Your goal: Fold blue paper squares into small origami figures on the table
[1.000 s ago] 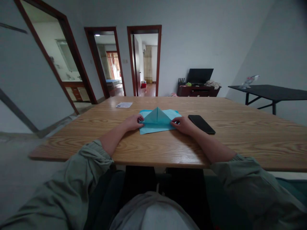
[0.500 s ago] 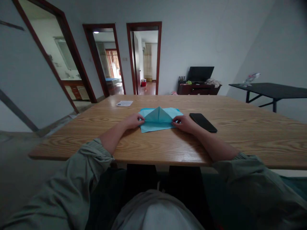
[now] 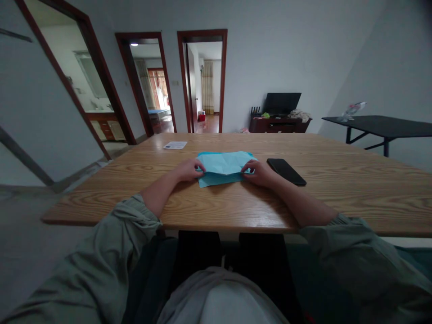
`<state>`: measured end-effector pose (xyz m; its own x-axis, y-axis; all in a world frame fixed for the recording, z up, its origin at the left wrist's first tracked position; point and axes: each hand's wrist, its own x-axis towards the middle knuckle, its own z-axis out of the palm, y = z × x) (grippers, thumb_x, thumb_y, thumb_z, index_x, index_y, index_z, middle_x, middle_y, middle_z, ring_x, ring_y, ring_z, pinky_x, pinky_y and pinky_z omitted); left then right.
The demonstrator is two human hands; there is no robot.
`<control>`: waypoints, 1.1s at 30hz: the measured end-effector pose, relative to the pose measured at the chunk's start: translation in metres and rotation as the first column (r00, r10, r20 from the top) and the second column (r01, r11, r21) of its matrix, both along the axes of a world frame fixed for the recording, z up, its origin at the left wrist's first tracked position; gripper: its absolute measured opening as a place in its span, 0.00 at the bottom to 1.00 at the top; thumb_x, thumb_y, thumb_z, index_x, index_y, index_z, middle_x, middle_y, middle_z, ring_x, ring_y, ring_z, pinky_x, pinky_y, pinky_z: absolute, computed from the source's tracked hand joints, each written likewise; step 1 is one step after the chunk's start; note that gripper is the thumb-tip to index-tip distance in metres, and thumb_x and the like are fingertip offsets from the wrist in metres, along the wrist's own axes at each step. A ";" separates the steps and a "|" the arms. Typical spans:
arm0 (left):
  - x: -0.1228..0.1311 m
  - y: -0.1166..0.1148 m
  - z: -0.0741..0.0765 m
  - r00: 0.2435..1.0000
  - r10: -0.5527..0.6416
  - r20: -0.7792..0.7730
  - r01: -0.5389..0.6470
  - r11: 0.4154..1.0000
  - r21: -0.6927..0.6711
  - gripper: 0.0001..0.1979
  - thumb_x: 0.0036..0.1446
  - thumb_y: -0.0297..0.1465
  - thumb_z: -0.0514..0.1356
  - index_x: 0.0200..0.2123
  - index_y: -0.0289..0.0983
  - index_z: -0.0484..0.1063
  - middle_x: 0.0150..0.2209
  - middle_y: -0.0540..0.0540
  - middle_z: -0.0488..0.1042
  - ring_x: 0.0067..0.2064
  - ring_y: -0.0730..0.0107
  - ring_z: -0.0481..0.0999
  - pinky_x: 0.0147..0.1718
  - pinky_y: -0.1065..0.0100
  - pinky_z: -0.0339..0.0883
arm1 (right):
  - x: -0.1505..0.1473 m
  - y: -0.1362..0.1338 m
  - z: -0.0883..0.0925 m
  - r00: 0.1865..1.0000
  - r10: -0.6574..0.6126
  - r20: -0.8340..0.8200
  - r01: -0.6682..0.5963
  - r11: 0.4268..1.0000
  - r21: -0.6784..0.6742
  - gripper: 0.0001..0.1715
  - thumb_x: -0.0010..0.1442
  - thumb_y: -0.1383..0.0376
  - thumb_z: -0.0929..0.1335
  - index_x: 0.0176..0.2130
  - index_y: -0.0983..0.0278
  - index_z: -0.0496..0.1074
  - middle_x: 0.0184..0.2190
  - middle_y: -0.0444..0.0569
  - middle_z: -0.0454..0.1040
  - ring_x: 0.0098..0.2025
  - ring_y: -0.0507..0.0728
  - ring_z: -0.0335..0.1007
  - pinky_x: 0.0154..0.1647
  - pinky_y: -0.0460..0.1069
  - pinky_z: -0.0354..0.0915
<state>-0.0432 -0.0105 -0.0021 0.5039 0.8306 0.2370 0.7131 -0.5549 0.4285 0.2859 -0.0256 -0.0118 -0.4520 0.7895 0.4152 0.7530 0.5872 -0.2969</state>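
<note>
The person's sitting close in, olive left sleeve (image 3: 97, 256) and right sleeve (image 3: 354, 261) shoved up, probably to keep the cuffs off the work, so both forearms lie bare along the wood. The left hand (image 3: 188, 170) and right hand (image 3: 259, 174) sit on either side of the folded paper (image 3: 222, 164), curled but not clenched, gripping its side edges with the fingers tucked in at the corners. Holding it from both ends like that looks like a way to keep the layers lined up and stop the sheet sliding.

The paper lies flat on the tabletop (image 3: 354, 193), right in front of the person and about midway along the near side. It's a pale blue top face with soft crease lines running across it, and a darker turquoise layer peeks out along the bottom and at the top left. Folds look fairly crisp, if a bit puffy in the middle.

Just right of the right hand is a black phone (image 3: 286, 172), lying at an angle, well out of the way. Farther up near the far edge sits a small white card (image 3: 175, 145). Past that there's a black table (image 3: 378, 126) off to the right, a low cabinet (image 3: 279, 125) with a dark screen (image 3: 281, 102) on it, and an open doorway (image 3: 201, 81).
</note>
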 end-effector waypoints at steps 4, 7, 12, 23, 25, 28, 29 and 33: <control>-0.001 -0.003 0.005 0.997 -0.066 -0.041 0.065 0.998 -0.021 0.16 0.43 0.43 0.65 0.34 0.41 0.80 0.56 0.44 0.65 0.53 0.58 0.67 0.52 0.63 0.60 | 0.001 -0.004 0.003 0.998 0.044 0.053 -0.044 0.999 -0.001 0.10 0.49 0.61 0.71 0.35 0.59 0.79 0.47 0.53 0.69 0.46 0.60 0.68 0.52 0.55 0.62; 0.000 -0.006 0.007 0.995 -0.078 -0.060 0.077 0.997 -0.015 0.16 0.42 0.44 0.66 0.34 0.42 0.80 0.62 0.45 0.58 0.60 0.54 0.59 0.57 0.61 0.54 | 0.002 -0.004 0.005 0.993 0.038 0.114 -0.043 0.998 0.043 0.11 0.48 0.58 0.72 0.34 0.57 0.79 0.55 0.53 0.63 0.54 0.64 0.62 0.57 0.59 0.56; 0.004 -0.012 0.009 0.997 -0.027 -0.075 0.022 0.997 -0.070 0.16 0.46 0.42 0.63 0.36 0.39 0.79 0.42 0.44 0.75 0.41 0.62 0.73 0.41 0.65 0.63 | 0.003 -0.002 0.002 0.996 0.000 0.087 0.004 0.999 -0.049 0.10 0.51 0.60 0.70 0.35 0.60 0.76 0.40 0.51 0.73 0.40 0.58 0.69 0.43 0.53 0.64; 0.006 -0.012 0.007 0.985 -0.035 0.172 0.045 0.997 -0.060 0.27 0.41 0.41 0.68 0.46 0.38 0.73 0.31 0.50 0.71 0.30 0.72 0.68 0.31 0.69 0.62 | 0.002 -0.004 0.001 0.985 -0.101 -0.141 0.094 0.994 -0.057 0.15 0.53 0.57 0.68 0.40 0.61 0.68 0.27 0.43 0.68 0.27 0.52 0.62 0.28 0.46 0.58; 0.007 -0.010 0.005 0.954 -0.022 0.299 0.042 0.997 -0.062 0.29 0.43 0.38 0.67 0.51 0.38 0.70 0.30 0.51 0.71 0.29 0.73 0.68 0.30 0.70 0.62 | 0.000 -0.003 0.001 0.960 -0.089 -0.267 0.060 0.992 -0.115 0.20 0.52 0.58 0.69 0.45 0.60 0.67 0.27 0.42 0.69 0.26 0.51 0.61 0.27 0.46 0.58; 0.009 -0.008 0.004 0.878 0.029 0.478 0.044 0.989 -0.140 0.29 0.43 0.37 0.68 0.49 0.34 0.70 0.26 0.51 0.71 0.27 0.73 0.70 0.29 0.69 0.63 | -0.004 -0.003 0.003 0.884 -0.098 -0.457 -0.014 0.972 -0.235 0.26 0.49 0.57 0.71 0.47 0.62 0.66 0.24 0.40 0.68 0.24 0.50 0.61 0.25 0.45 0.58; 0.010 -0.008 0.004 0.844 0.058 0.533 0.046 0.982 -0.181 0.27 0.42 0.36 0.68 0.46 0.33 0.71 0.25 0.51 0.72 0.26 0.73 0.71 0.29 0.69 0.63 | -0.006 -0.003 0.004 0.854 -0.108 -0.510 -0.042 0.961 -0.274 0.26 0.48 0.56 0.72 0.45 0.63 0.67 0.24 0.41 0.68 0.24 0.50 0.62 0.25 0.45 0.59; 0.014 -0.008 0.005 0.726 0.145 0.672 0.045 0.965 -0.258 0.22 0.42 0.33 0.69 0.39 0.34 0.66 0.24 0.51 0.74 0.24 0.73 0.74 0.26 0.71 0.64 | -0.010 -0.007 0.007 0.726 -0.161 -0.668 -0.115 0.930 -0.350 0.27 0.44 0.54 0.75 0.40 0.62 0.65 0.22 0.42 0.71 0.26 0.52 0.68 0.27 0.47 0.63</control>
